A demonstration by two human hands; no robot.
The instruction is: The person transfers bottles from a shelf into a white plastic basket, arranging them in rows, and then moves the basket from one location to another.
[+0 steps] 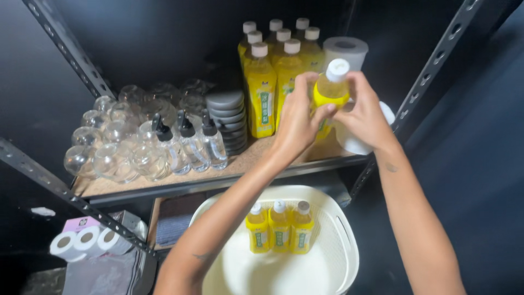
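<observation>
Both my hands hold one yellow drink bottle [331,88] with a white cap, upright, above the right part of the shelf board [180,180]. My left hand [297,117] wraps its left side and my right hand [364,112] its right side. Behind it, several matching yellow bottles [261,93] stand in rows on the shelf. Below, a cream plastic basket [338,262] holds three more yellow bottles [280,226] standing side by side.
Clear glass bowls [112,147] are piled at the shelf's left, with three dropper bottles [188,145] and a stack of grey dishes [226,117] beside them. White paper rolls [345,50] stand at the right. Toilet rolls [82,240] lie lower left. Perforated metal uprights [436,60] frame the rack.
</observation>
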